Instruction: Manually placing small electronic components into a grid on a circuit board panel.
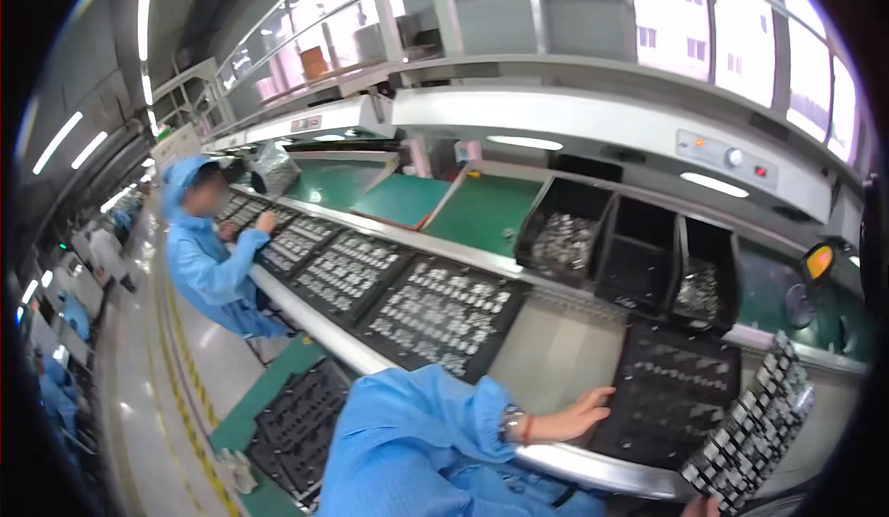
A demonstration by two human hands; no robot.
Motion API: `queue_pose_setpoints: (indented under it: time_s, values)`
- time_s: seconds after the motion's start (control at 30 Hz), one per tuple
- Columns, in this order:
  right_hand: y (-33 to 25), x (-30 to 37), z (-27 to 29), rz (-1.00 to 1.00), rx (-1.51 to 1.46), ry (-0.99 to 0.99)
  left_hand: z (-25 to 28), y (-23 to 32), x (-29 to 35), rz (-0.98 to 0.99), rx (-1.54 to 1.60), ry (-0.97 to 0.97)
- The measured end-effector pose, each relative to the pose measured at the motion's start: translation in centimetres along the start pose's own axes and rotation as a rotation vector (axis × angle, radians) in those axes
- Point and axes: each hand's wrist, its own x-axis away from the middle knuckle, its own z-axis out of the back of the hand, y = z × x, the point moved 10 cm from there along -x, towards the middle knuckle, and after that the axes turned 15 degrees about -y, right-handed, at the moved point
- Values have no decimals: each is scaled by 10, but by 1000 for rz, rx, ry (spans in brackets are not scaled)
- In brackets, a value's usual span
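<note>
My left hand point(569, 415) reaches out of a blue sleeve, fingers stretched, at the left edge of a black tray point(669, 401). That tray lies on the conveyor and carries a few rows of small parts. At the lower right, my right hand point(701, 506) grips the bottom end of a tilted panel point(752, 424) covered with rows of small silvery and black pieces. Only part of the right hand shows; its other fingers are hidden by the panel or cut off by the frame.
Black bins point(565, 239) with loose metal parts stand behind the conveyor. Several filled black trays point(443, 313) run leftward along it. A co-worker in blue point(208, 249) works at the far left. Black trays point(301, 424) lie on a green side table point(243, 415) near white gloves point(235, 471).
</note>
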Motion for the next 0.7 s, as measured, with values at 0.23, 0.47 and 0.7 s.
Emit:
queue_pose_setpoints:
  time_s: [0.23, 0.47, 0.7]
  values:
    - [55, -40, 55, -11, -315, 310, 41, 43, 32, 73, 105, 142]
    - [14, -101, 55, -36, -206, 351, 43, 27, 15, 0, 260, 187]
    - [18, -139, 65, -114, -174, 327, 42, 10, 25, 71, 303, 205]
